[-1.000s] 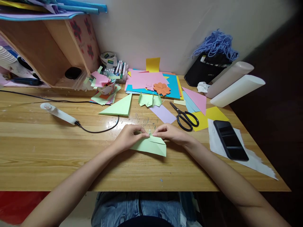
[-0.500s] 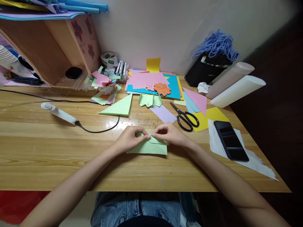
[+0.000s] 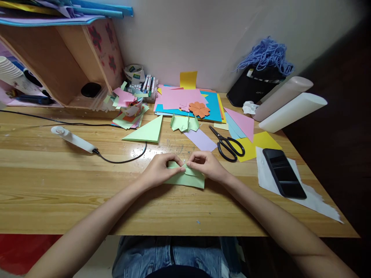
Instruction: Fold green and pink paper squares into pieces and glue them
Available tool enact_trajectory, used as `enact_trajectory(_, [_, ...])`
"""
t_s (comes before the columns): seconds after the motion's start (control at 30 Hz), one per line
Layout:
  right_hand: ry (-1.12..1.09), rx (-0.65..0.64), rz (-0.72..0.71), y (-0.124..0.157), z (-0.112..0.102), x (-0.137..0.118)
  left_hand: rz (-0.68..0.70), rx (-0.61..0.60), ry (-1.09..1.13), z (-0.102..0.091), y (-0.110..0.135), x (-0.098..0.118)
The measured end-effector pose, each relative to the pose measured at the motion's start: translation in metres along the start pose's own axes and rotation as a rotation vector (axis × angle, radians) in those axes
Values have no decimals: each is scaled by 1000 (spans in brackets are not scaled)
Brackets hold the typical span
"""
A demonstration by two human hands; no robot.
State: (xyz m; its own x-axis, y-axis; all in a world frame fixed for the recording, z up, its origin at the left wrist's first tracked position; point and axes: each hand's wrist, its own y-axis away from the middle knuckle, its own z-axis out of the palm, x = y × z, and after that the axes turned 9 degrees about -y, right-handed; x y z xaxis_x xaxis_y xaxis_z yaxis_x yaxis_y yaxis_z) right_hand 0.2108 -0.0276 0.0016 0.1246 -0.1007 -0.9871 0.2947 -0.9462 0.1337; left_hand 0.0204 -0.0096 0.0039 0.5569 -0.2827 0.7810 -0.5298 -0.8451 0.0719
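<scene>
A light green sheet of folded paper (image 3: 188, 180) lies in front of me on the wooden table. My left hand (image 3: 162, 168) pinches its upper edge near the middle, thumb and forefinger closed on it. From the other side my right hand (image 3: 207, 166) pinches the same edge, its fingertips almost touching the left ones. Between them a small folded point shows; my fingers hide part of the fold. Beyond my hands are a green folded triangle (image 3: 146, 132), cut green paper pieces (image 3: 184, 123) and a purple paper strip (image 3: 201, 139).
Black-handled scissors (image 3: 227, 143) lie to the right, beside yellow paper (image 3: 265, 142) and a phone (image 3: 284, 173) on tissue. At left is a white device (image 3: 74, 139) with a black cable. An orange paper flower (image 3: 199, 109) rests on stacked coloured sheets (image 3: 214, 110) by the wall.
Both hands keep pinching the green paper. The sheet's lower left corner has shifted slightly, and more of it is now behind my left hand. The view has moved a little.
</scene>
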Motion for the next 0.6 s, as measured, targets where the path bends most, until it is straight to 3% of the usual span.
enact_trajectory(0.13, [-17,82,27,-3,-3,0,-62,88,49,-2,-3,-2])
enact_trajectory(0.37, [-44,-19,52,-2,1,5,-124,118,170,2,-5,-4])
enact_trajectory(0.6, [-64,95,55,-5,1,12,-128,124,263,-3,-6,-5])
